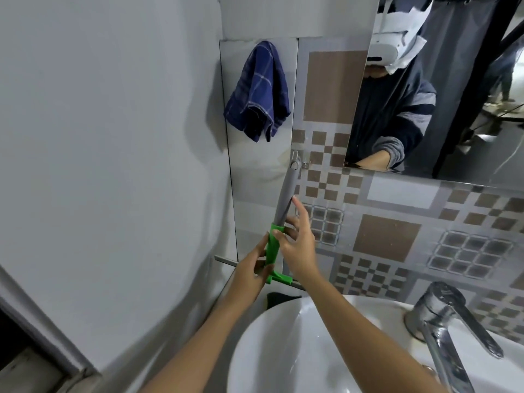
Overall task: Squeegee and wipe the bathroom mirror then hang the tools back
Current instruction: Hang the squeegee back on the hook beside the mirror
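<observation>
A squeegee [285,199] with a grey handle and green neck hangs blade-down, its handle top at a metal wall hook [295,159]. My left hand [249,268] grips the green neck just above the blade bar. My right hand [297,242] touches the neck and lower handle with its fingers spread. A dark blue checked cloth [259,92] hangs on the wall higher up, left of the mirror [453,89].
A white sink basin [272,350] lies below my arms, with a chrome tap [442,321] at its right. A plain grey wall fills the left side; patterned tiles run under the mirror. The mirror shows a person in a dark top.
</observation>
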`<state>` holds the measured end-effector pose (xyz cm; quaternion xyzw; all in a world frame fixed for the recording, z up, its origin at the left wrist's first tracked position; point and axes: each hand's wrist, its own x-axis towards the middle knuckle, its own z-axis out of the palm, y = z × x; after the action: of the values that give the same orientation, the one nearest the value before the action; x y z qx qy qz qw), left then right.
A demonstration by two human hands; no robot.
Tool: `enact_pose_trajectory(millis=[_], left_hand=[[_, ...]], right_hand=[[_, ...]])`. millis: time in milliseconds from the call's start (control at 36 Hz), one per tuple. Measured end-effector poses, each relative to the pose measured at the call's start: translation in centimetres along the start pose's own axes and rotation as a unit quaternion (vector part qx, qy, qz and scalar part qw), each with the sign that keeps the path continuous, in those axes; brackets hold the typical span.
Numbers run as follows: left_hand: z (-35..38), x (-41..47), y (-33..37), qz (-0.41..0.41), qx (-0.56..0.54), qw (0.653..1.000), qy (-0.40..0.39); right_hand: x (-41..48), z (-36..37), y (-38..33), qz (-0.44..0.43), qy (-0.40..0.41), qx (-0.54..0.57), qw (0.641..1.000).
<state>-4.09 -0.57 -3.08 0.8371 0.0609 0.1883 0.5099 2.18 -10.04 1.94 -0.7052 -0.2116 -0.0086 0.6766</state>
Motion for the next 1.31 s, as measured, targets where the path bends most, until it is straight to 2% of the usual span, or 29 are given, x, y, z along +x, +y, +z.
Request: enact_pose_trajectory(millis=[444, 750, 1111, 1306], left_hand=[[1.4, 0.4, -2.1, -0.024, -0.031, 0.999, -0.008], [2.2, 1.7, -2.7, -0.016, -0.013, 1.0, -0.022], [3.1, 3.2, -4.0, -0.005, -0.043, 0.999, -0.009], [3.0, 3.5, -4.0, 0.008, -0.044, 0.999, 0.0]], right_hand=[[0.5, -0.4, 1.9, 0.04, -0.029, 0.003, 0.999], [1.4, -1.1, 2.7, 0.043, -0.032, 0.011, 0.999], [2.3, -1.1, 3.8, 0.031, -0.03, -0.014, 0.999], [2.3, -1.2, 3.8, 0.01, -0.019, -0.066, 0.998]])
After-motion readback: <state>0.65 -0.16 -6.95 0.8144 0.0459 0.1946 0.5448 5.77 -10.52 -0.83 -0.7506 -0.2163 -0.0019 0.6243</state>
